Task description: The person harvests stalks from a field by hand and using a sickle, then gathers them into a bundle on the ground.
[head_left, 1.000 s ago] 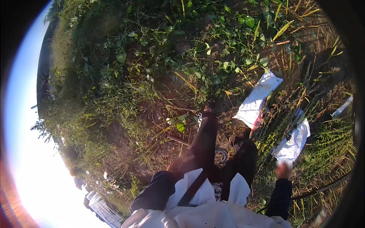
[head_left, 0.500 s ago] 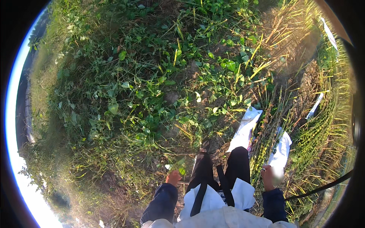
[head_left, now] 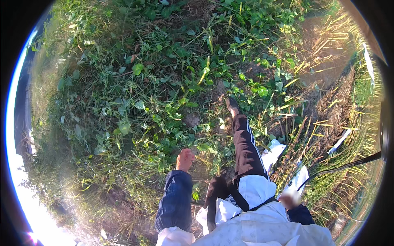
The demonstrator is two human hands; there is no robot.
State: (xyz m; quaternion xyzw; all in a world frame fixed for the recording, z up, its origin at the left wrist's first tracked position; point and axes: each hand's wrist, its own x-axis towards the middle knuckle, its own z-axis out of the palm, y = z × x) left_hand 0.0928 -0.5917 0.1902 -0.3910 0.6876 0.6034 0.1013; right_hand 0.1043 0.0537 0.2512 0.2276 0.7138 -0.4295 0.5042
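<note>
At the right edge of the stalks [head_left: 292, 159]: a white sack [head_left: 298, 180] on the ground [head_left: 191, 119], just beside the right hand [head_left: 289, 199].
Sack's handling: probably light, soft and limp, perhaps slippery; its near end seems the best hold.
Sack's look: pale, long, narrow, near end obscured.
Right fingers: blurred; cannot tell whether they grip it.
Left hand [head_left: 185, 159]: above greenery [head_left: 156, 94], fingers curled; cannot tell whether they hold anything.
</note>
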